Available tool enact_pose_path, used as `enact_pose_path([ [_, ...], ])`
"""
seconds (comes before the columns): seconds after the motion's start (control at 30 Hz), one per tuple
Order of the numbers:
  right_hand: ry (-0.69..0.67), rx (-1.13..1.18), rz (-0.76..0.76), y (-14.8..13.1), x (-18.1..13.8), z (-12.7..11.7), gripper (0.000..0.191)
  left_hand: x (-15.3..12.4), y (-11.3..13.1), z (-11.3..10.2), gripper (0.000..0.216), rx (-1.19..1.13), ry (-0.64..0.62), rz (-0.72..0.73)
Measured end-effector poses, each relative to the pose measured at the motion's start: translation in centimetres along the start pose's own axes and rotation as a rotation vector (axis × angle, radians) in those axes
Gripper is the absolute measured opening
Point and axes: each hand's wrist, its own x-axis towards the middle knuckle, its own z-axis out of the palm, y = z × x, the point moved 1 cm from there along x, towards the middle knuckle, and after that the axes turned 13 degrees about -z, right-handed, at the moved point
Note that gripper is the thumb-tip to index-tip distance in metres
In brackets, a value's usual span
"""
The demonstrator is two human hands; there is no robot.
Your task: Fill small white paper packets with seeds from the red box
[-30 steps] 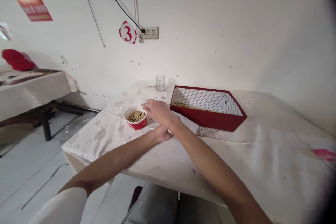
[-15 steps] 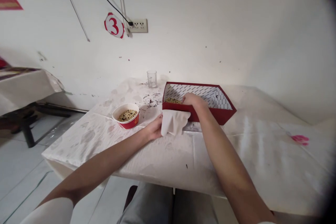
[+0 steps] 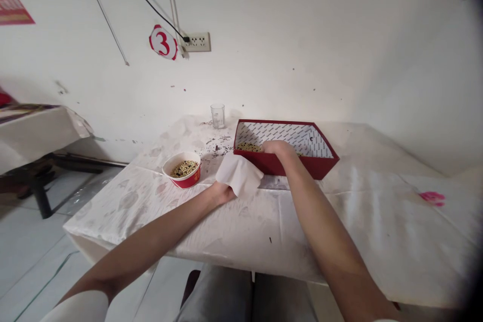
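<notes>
My left hand [image 3: 223,192] is closed on the lower left part of a thin white cloth [image 3: 240,173], which drapes over the fingers in front of the box. My right hand [image 3: 279,149] reaches over the front wall of a dark red box [image 3: 320,167] with a printed white lining. Its fingers are down inside, hidden by the wall and the hand itself, so their grip does not show. Pale and dark grains [image 3: 249,147] lie in the box's left end. To the left of my left hand stands a red and white paper bowl [image 3: 190,179] partly filled with similar mixed grains.
A clear glass [image 3: 218,116] stands toward the wall, with dark bits [image 3: 217,148] scattered in front of it. A pale patterned cover [image 3: 124,211] lies over the table. Behind are a power socket [image 3: 199,42] and a second table [image 3: 41,126] at the left.
My left hand has drawn the cloth slightly left and toward me, so it lies more spread over the fingers. My right hand has sunk a little deeper into the box.
</notes>
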Motion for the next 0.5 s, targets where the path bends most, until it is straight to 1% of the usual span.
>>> enact_pose_path([
  [0.1,0.039,-0.014,-0.024,-0.2,-0.3,-0.1,0.01,0.1,-0.1,0.1,0.024,-0.014,-0.009,0.048],
  [0.2,0.091,-0.025,-0.037,-0.4,-0.5,-0.3,0.012,0.1,-0.1,0.0,0.028,-0.022,0.014,0.082],
  [0.33,0.198,-0.044,-0.052,-0.4,-0.6,-0.4,0.012,0.0,-0.2,0.2,0.032,-0.006,0.026,0.064],
  [0.37,0.241,-0.051,-0.058,-0.4,-0.7,-0.6,0.015,-0.1,-0.2,0.2,0.033,-0.003,0.016,0.063],
  [0.43,0.337,-0.073,-0.069,-0.8,-1.2,-1.1,0.027,-0.1,-0.1,0.2,0.034,-0.008,-0.006,0.059],
  [0.5,0.448,-0.076,-0.134,-1.7,-2.2,-1.7,0.039,0.0,0.0,0.0,0.035,-0.02,-0.015,0.043],
])
